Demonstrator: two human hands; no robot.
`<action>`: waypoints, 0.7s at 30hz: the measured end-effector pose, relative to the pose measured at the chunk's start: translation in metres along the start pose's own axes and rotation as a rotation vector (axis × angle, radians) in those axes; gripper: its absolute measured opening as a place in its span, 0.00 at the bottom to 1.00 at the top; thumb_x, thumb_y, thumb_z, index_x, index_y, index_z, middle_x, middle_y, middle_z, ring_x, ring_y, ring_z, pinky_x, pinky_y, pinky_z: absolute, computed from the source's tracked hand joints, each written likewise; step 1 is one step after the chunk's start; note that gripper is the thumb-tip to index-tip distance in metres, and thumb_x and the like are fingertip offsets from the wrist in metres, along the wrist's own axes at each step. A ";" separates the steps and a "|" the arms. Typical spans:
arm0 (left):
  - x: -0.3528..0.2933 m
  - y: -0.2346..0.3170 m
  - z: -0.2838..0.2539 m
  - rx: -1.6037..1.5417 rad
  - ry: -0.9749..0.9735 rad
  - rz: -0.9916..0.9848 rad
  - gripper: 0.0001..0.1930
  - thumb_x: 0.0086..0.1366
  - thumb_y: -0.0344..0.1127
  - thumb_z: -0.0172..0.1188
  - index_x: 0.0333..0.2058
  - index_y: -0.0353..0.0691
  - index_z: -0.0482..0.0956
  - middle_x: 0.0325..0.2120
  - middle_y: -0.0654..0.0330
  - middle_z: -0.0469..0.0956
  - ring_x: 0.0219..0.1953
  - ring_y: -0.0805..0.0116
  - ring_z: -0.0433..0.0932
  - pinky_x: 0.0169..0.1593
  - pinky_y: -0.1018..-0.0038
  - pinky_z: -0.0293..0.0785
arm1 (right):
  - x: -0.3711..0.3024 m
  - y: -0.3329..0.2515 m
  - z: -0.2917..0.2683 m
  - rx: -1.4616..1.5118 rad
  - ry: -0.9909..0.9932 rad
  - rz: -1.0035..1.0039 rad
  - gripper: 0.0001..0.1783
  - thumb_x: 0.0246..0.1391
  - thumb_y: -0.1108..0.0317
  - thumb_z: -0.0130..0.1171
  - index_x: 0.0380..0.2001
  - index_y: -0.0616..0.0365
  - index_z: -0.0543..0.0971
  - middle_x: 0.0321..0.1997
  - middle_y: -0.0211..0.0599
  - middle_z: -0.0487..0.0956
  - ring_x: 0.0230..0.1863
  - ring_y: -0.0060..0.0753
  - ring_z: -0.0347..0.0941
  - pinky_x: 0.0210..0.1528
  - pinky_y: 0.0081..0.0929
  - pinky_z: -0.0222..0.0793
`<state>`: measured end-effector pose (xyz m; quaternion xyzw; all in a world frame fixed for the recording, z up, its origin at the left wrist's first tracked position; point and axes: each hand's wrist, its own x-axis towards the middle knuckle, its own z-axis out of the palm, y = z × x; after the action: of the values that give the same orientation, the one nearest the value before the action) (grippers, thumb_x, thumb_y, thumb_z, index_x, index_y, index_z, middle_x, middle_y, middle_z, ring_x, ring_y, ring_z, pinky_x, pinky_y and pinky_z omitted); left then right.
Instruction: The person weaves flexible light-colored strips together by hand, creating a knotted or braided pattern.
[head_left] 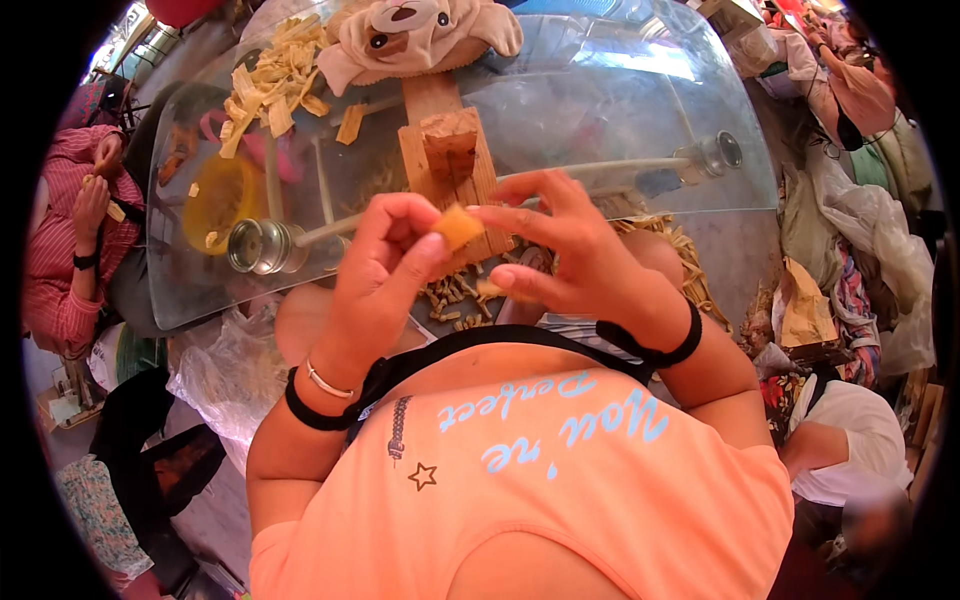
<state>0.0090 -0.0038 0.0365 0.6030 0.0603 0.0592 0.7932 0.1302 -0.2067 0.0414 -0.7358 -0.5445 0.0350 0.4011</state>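
Observation:
Between the thumb and fingers of my left hand (385, 255) is a small yellow-orange piece (459, 228), roughly block-shaped; its exact kind I cannot tell. My right hand (575, 245) is beside it with thumb and fingers apart, the index fingertip close to or touching the piece's right edge. Another yellowish bit (490, 289) shows by the right thumb; whether it is touched is unclear. Just beyond both hands is a wooden board (425, 165) with a raised wooden block (450, 140) on it. Below the hands, many small rolled yellowish pieces (455, 297) lie in a heap.
The board extends over a glass table (560, 110). Yellow strips (275, 85) are piled at its far left, beside a plush dog-faced cloth (410, 40). Under the glass are metal-ended legs (265, 245) and a yellow basin (222, 205). Another person (85, 230) sits at left.

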 end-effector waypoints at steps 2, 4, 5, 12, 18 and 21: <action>0.002 0.001 0.014 -0.053 -0.052 -0.021 0.15 0.71 0.31 0.56 0.54 0.39 0.65 0.35 0.66 0.74 0.36 0.81 0.72 0.39 0.81 0.69 | 0.002 -0.010 0.012 0.062 0.071 -0.059 0.20 0.56 0.63 0.65 0.51 0.57 0.80 0.56 0.44 0.72 0.49 0.43 0.70 0.50 0.36 0.67; 0.003 0.004 0.028 -0.129 -0.059 -0.066 0.20 0.71 0.32 0.57 0.58 0.39 0.62 0.34 0.65 0.74 0.35 0.81 0.72 0.39 0.81 0.70 | -0.001 -0.023 0.019 0.235 0.155 0.069 0.17 0.59 0.64 0.62 0.50 0.57 0.81 0.55 0.44 0.72 0.50 0.43 0.70 0.56 0.42 0.65; 0.004 0.007 0.036 -0.183 -0.041 -0.100 0.23 0.71 0.33 0.57 0.60 0.39 0.60 0.33 0.65 0.74 0.33 0.81 0.72 0.37 0.81 0.69 | -0.004 -0.026 0.022 0.342 0.184 0.112 0.16 0.61 0.65 0.61 0.50 0.58 0.80 0.56 0.43 0.73 0.51 0.42 0.70 0.56 0.41 0.65; -0.013 0.000 0.041 -0.120 -0.300 -0.143 0.37 0.70 0.42 0.59 0.69 0.40 0.49 0.26 0.67 0.72 0.24 0.82 0.66 0.22 0.82 0.59 | -0.014 -0.034 -0.013 1.354 0.301 0.276 0.17 0.72 0.61 0.43 0.46 0.60 0.78 0.42 0.38 0.79 0.49 0.33 0.74 0.51 0.32 0.73; -0.015 0.023 0.031 0.306 -0.479 -0.195 0.25 0.69 0.31 0.57 0.63 0.37 0.64 0.21 0.74 0.62 0.21 0.85 0.56 0.28 0.85 0.51 | -0.042 -0.036 -0.046 0.268 -0.206 0.532 0.21 0.71 0.52 0.45 0.41 0.63 0.70 0.25 0.43 0.75 0.28 0.45 0.74 0.30 0.42 0.68; -0.009 0.027 0.035 0.099 -0.540 -0.285 0.23 0.71 0.32 0.55 0.62 0.37 0.64 0.23 0.71 0.66 0.23 0.83 0.61 0.29 0.84 0.57 | -0.049 -0.044 -0.035 0.326 -0.907 0.323 0.29 0.70 0.47 0.43 0.34 0.67 0.75 0.25 0.60 0.76 0.30 0.58 0.76 0.37 0.44 0.70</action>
<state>0.0052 -0.0317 0.0717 0.6203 -0.0658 -0.2180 0.7506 0.0934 -0.2631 0.0738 -0.6492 -0.5308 0.4968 0.2235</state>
